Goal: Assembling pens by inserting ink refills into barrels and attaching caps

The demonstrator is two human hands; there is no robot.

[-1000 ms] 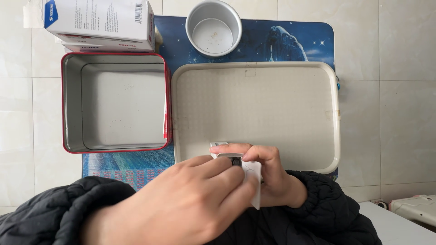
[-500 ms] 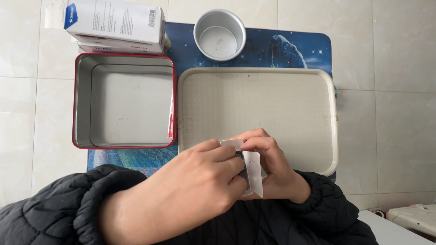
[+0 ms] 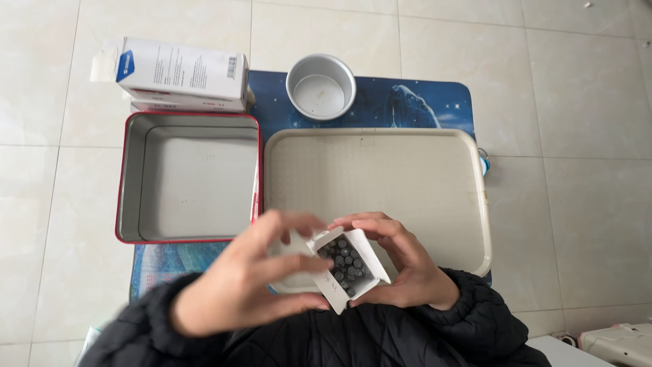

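small box [image 3: 348,270] w/ dark bits — maybe screws, both hands

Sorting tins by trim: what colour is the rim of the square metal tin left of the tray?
Red, on the square metal tin; head view.

1. The floor [image 3: 570,136] was laid in large pale, glossy tiles – thin grey grout lines crossed it.
2. Light fell soft and even, without hard shadows.
3. A white object [image 3: 621,343] sat at the lower right corner – only partly in view.
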